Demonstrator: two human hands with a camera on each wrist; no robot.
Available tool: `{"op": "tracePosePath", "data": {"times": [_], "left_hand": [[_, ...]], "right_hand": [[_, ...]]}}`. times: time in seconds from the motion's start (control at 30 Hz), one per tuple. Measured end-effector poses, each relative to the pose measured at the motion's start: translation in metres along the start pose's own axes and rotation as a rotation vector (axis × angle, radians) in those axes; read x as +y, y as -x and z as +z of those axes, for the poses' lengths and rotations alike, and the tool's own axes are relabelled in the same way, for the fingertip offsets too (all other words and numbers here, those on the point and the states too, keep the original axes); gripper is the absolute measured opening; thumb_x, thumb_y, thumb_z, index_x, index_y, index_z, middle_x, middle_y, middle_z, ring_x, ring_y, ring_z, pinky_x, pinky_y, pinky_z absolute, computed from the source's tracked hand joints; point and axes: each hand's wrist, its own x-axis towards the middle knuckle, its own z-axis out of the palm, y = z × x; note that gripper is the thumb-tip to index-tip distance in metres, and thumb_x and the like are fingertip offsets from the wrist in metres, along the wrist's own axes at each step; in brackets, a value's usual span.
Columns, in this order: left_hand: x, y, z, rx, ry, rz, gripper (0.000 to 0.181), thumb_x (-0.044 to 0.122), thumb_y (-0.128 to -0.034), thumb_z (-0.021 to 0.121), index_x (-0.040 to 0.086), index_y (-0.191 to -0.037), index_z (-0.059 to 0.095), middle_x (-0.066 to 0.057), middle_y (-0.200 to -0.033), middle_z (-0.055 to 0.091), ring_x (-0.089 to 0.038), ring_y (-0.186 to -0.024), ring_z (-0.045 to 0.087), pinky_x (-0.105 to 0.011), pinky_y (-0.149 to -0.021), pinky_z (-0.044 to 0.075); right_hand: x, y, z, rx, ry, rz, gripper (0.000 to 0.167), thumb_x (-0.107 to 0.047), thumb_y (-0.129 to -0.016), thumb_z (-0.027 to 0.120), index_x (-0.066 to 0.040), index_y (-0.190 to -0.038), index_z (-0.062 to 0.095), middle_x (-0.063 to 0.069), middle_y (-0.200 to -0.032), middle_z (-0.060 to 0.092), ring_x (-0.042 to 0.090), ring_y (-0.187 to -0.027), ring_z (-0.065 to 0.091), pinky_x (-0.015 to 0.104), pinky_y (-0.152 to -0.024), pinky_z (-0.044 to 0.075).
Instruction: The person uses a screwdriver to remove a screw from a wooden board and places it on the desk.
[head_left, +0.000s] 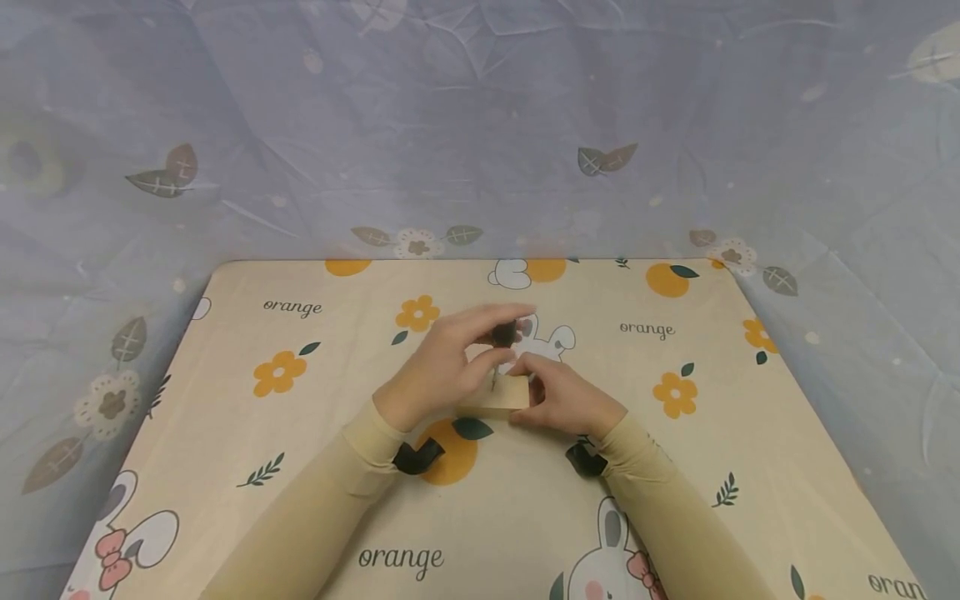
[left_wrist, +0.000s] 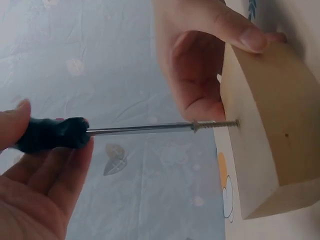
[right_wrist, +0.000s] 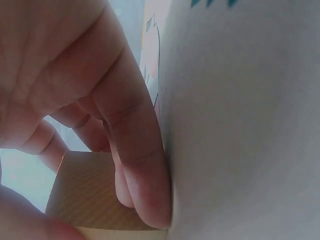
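Observation:
My left hand [head_left: 450, 354] grips the dark green handle of a screwdriver [left_wrist: 55, 134], thumb on one side and fingers on the other. The metal shaft meets the head of a screw [left_wrist: 215, 124], whose tip is sunk in a pale wooden block [left_wrist: 265, 160]; much of the thread still shows outside the wood. With thumb and fingers, my right hand [head_left: 562, 393] holds the block's right end on the table. In the right wrist view its fingers [right_wrist: 142, 185] lie against the block's end face [right_wrist: 85, 187]. A small dark hole shows on another face of the block in the left wrist view.
The table [head_left: 300, 442] wears a cream cloth printed with oranges, flowers and rabbits. Behind it and at both sides hangs a grey-blue patterned curtain [head_left: 480, 125]. Black straps [head_left: 420, 457] sit at both wrists.

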Motion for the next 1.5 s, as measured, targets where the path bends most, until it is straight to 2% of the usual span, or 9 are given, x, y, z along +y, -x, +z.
{"op": "tracePosePath", "data": {"times": [0.1,0.3,0.5,0.8,0.93,1.17,1.27,1.37,1.5], "left_hand": [[-0.0003,-0.0001,-0.0012,-0.044,0.016,0.016,0.053,-0.004,-0.1018,0.064,0.013,-0.151,0.062,-0.003,-0.150,0.067,-0.020,-0.128,0.069,-0.028,-0.107,0.059],[-0.0015,-0.0013,-0.0005,-0.049,0.058,0.042,0.053,-0.016,-0.0979,0.060,0.010,-0.144,0.067,-0.007,-0.138,0.074,-0.018,-0.120,0.074,-0.028,-0.102,0.061],[-0.0013,-0.0019,0.0007,0.017,0.024,0.050,0.040,-0.009,-0.0973,0.070,0.010,-0.132,0.074,-0.007,-0.117,0.077,-0.017,-0.107,0.073,-0.026,-0.095,0.063],[0.0013,0.0003,-0.0001,0.089,-0.042,0.046,0.037,0.001,-0.0923,0.082,0.009,-0.127,0.075,-0.004,-0.110,0.073,-0.013,-0.095,0.070,-0.023,-0.091,0.064],[0.0002,0.0021,0.0004,0.086,-0.046,0.035,0.041,0.000,-0.0934,0.080,0.011,-0.132,0.073,-0.004,-0.116,0.073,-0.013,-0.098,0.071,-0.023,-0.094,0.063],[-0.0012,0.0043,-0.0009,-0.012,0.014,-0.017,0.060,-0.011,-0.0993,0.065,0.016,-0.152,0.060,-0.002,-0.142,0.071,-0.017,-0.122,0.072,-0.028,-0.102,0.062],[-0.0005,0.0041,-0.0011,-0.026,0.017,-0.012,0.061,-0.014,-0.0995,0.061,0.017,-0.152,0.061,-0.001,-0.143,0.071,-0.016,-0.122,0.072,-0.028,-0.102,0.061],[0.0005,0.0038,-0.0008,-0.015,0.025,0.000,0.056,-0.015,-0.0992,0.062,0.015,-0.147,0.065,-0.003,-0.137,0.074,-0.016,-0.114,0.075,-0.026,-0.098,0.063],[0.0012,0.0042,0.0002,0.038,-0.005,0.014,0.047,-0.009,-0.0966,0.072,0.012,-0.138,0.070,-0.006,-0.118,0.076,-0.015,-0.103,0.073,-0.024,-0.090,0.064]], "right_hand": [[0.0002,0.0001,0.0000,0.000,0.002,-0.003,0.047,-0.022,-0.083,0.093,-0.023,-0.119,0.062,-0.002,-0.088,0.064,0.014,-0.076,0.063,0.027,-0.068,0.055],[0.0015,-0.0008,0.0009,0.007,0.012,-0.012,0.050,-0.021,-0.083,0.093,-0.020,-0.122,0.062,-0.002,-0.086,0.064,0.013,-0.074,0.062,0.025,-0.065,0.055],[0.0025,-0.0007,0.0014,0.010,0.005,-0.018,0.051,-0.021,-0.082,0.093,-0.022,-0.122,0.062,-0.002,-0.087,0.065,0.013,-0.075,0.063,0.026,-0.066,0.056],[0.0026,-0.0007,0.0015,0.011,-0.005,-0.006,0.046,-0.023,-0.082,0.093,-0.025,-0.117,0.063,-0.001,-0.089,0.064,0.015,-0.078,0.062,0.027,-0.068,0.055],[0.0022,-0.0010,0.0017,0.014,0.000,-0.009,0.046,-0.022,-0.082,0.093,-0.025,-0.117,0.063,-0.001,-0.088,0.064,0.015,-0.077,0.062,0.027,-0.067,0.055],[0.0016,-0.0009,0.0016,0.010,0.006,-0.006,0.047,-0.021,-0.082,0.093,-0.023,-0.119,0.063,-0.002,-0.089,0.064,0.014,-0.077,0.062,0.026,-0.067,0.055],[0.0013,-0.0008,0.0012,0.007,0.008,-0.008,0.048,-0.020,-0.082,0.093,-0.022,-0.119,0.063,-0.001,-0.089,0.064,0.014,-0.076,0.062,0.026,-0.067,0.055],[0.0014,-0.0012,0.0013,0.006,0.014,-0.012,0.048,-0.021,-0.083,0.093,-0.022,-0.120,0.063,-0.001,-0.089,0.065,0.014,-0.076,0.062,0.026,-0.067,0.055],[0.0024,-0.0012,0.0021,0.006,0.013,-0.011,0.046,-0.021,-0.083,0.093,-0.023,-0.119,0.063,-0.001,-0.091,0.065,0.014,-0.078,0.062,0.027,-0.068,0.055]]}}
